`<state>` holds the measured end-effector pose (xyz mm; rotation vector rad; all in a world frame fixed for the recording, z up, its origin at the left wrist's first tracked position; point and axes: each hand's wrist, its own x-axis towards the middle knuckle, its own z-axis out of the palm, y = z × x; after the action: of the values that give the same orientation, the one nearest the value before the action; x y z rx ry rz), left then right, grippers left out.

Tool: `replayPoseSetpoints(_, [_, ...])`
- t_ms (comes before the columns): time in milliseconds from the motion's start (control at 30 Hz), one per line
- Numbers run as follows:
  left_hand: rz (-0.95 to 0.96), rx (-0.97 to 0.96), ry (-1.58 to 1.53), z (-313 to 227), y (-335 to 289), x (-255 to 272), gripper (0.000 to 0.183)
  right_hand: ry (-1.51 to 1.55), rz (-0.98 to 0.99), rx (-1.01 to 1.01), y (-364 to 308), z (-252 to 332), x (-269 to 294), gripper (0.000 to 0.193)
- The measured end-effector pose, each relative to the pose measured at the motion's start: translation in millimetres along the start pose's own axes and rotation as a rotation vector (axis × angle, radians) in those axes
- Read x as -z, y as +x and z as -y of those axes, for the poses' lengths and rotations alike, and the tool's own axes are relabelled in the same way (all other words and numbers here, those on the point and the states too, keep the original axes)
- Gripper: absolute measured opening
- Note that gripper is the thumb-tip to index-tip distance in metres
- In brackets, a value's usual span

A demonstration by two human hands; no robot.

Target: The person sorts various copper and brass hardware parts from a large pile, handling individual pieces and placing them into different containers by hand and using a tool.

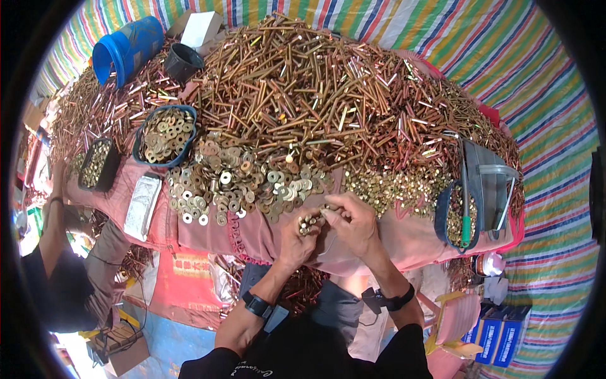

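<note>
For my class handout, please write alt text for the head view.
A person's left hand grips a bundle of metal pieces, the right hand beside it, over a pink cloth. Beyond lie loose washers, small gold-coloured pieces and a large heap of metal rods, against striped sheeting.

The single wide fisheye view looks steeply down from head height, facing forward across the table (410, 235); it sits near, with left hand (298, 239) and right hand (355, 222) just below mid-frame and striped sheeting (550, 189) curving along the top and right rim.
</note>
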<state>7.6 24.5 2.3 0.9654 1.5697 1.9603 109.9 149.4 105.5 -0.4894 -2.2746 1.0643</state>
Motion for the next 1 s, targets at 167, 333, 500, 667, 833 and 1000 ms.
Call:
replayPoseSetpoints(167, [0.040, -0.021, 0.022, 1, 2, 0, 0.036, 0.128, -0.032, -0.212, -7, -7, -14, 0.017])
replayPoseSetpoints(333, [0.046, 0.037, -0.060, -3, 1, 0, 0.035, -0.086, -0.001, 0.076, -3, 1, -6, 0.019])
replayPoseSetpoints(500, [0.035, 0.030, -0.072, -7, 4, -2, 0.033, -0.126, 0.023, 0.157, 4, 4, -5, 0.019])
replayPoseSetpoints(667, [0.018, 0.067, -0.088, -8, 4, 1, 0.029, -0.025, -0.028, -0.152, -1, 0, -19, 0.020])
replayPoseSetpoints(833, [0.009, 0.003, -0.026, -7, 5, 1, 0.028, 0.092, -0.004, -0.230, -3, -4, -19, 0.022])
replayPoseSetpoints(1000, [0.006, 0.031, -0.064, -7, 4, 0, 0.029, -0.085, -0.019, 0.126, -5, -7, -9, 0.032])
